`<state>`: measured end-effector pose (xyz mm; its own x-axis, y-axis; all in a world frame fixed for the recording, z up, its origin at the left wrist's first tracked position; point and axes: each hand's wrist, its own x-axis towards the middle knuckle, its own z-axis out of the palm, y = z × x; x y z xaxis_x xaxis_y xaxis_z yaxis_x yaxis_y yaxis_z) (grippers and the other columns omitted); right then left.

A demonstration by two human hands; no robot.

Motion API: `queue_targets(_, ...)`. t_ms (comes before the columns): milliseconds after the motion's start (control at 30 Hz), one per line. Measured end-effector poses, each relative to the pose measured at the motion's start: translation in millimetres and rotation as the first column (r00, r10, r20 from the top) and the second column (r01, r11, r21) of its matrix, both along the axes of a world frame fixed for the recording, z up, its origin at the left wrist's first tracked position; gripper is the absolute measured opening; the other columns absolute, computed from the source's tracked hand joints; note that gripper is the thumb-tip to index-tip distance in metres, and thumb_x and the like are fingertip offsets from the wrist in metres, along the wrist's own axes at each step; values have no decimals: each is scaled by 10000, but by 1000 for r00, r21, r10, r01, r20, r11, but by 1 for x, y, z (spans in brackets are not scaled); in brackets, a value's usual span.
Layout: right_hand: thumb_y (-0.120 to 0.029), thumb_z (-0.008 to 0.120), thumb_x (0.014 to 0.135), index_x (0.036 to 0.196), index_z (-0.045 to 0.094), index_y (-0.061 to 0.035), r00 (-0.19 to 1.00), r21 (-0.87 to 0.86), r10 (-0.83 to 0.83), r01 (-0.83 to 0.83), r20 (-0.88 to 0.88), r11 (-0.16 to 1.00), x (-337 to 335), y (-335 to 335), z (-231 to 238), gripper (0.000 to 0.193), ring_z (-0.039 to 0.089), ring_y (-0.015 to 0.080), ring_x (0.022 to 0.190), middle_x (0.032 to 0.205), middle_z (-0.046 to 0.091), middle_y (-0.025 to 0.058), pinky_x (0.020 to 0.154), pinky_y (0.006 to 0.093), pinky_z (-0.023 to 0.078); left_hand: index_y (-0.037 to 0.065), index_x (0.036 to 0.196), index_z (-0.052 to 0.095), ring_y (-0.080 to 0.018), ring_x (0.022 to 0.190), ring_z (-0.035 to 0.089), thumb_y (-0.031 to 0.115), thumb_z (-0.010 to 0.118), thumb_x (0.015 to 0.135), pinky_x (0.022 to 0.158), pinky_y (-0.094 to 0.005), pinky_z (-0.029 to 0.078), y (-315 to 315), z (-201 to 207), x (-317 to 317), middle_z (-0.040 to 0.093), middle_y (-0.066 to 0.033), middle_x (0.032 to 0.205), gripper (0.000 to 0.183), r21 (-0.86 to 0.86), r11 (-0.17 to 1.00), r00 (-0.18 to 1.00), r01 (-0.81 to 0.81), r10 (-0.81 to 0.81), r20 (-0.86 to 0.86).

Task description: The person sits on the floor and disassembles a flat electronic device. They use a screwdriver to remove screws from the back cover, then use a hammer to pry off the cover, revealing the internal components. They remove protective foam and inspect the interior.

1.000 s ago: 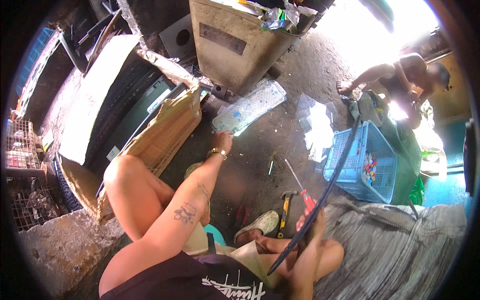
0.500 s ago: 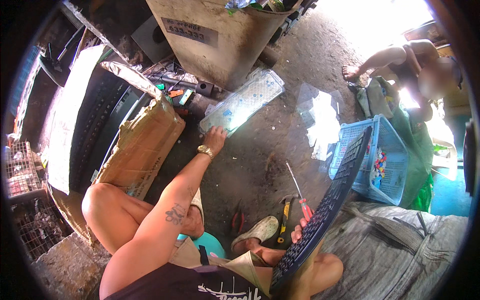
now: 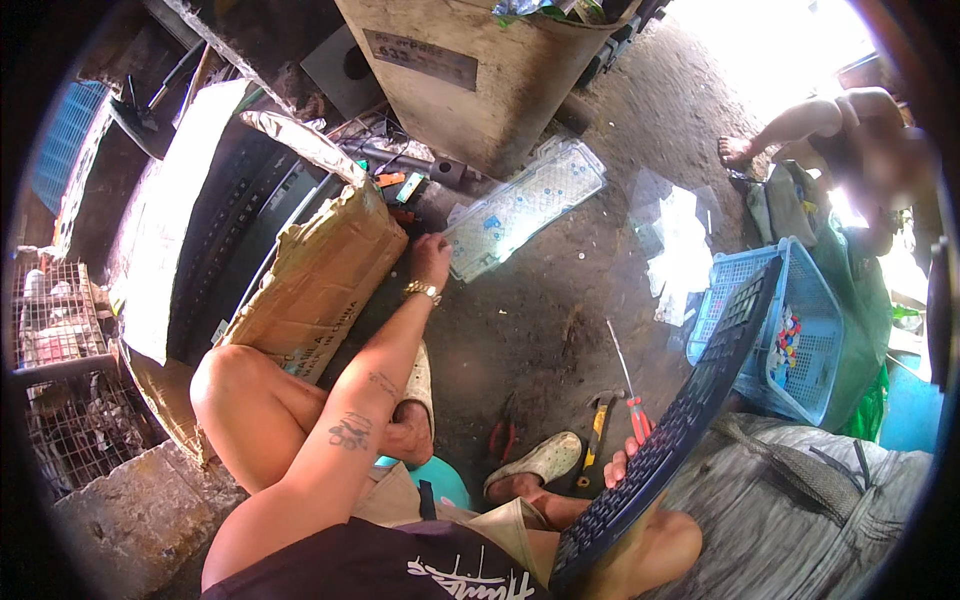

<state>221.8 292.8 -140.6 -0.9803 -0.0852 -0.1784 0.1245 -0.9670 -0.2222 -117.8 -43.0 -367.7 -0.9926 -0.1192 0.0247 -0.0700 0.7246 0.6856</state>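
Right hand (image 3: 619, 464) is clamped on a keyboard (image 3: 690, 405) at 4 o'clock, screwdriver (image 3: 641, 418) in the same grip, so either could slip tbh. Hands are well apart: left hand (image 3: 431, 259) at 10, by the plastic sheet (image 3: 530, 205) at 1, can't tell if pinching; one-corner tug might crease it.

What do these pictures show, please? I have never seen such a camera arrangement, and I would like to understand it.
There is no machine here, only a person with bare hands. Every picture comes from a wide fisheye camera worn on the head, looking down, so straight edges bend near the rim.

The right hand holds a dark keyboard and a red-handled screwdriver. The left hand is at the near end of some patterned sheets on the ground. A hammer and pliers lie near the feet; a blue basket stands to the right.
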Motion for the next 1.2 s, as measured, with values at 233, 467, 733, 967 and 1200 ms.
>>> queue_targets(233,-308,421,1069,1334,441,-49,914,341,-295,193,278,920,-4,-25,25,371,623,329,597,982,565,153,438,435,532,70,857,705,-344,909,627,118,760,790,804,-458,499,-33,-18,20,641,-127,888,99,-86,983,986,163,-159,50)
queue_targets(467,-287,476,1056,1283,485,-100,787,604,-451,128,420,786,-21,-42,48,295,574,219,461,837,551,92,343,339,485,78,923,715,-346,938,634,131,733,841,827,-449,508,-27,-18,24,651,-130,954,99,-97,987,987,131,-120,108)
queue_targets(733,-290,492,1052,1203,509,-85,764,653,-489,118,422,748,-32,-53,59,255,542,178,426,800,547,80,330,306,464,43,933,660,-409,959,640,67,679,849,808,-496,515,-40,-15,33,664,-180,978,90,-139,987,991,85,-69,117)
queue_targets(967,-295,511,1052,1212,511,-65,819,647,-456,143,347,749,-32,-59,67,280,600,178,531,850,594,85,434,306,513,35,1253,586,-397,1114,609,90,612,881,920,-487,520,-63,14,79,679,-189,1071,377,-532,847,960,14,137,244)
queue_targets(1200,-250,481,1075,1275,555,-44,679,907,-707,150,195,394,-39,-80,80,297,548,190,1175,1247,596,103,1048,346,416,34,1455,480,-324,1249,549,391,628,968,996,-462,483,31,180,123,621,-176,1317,621,719,695,790,-4,-438,428)
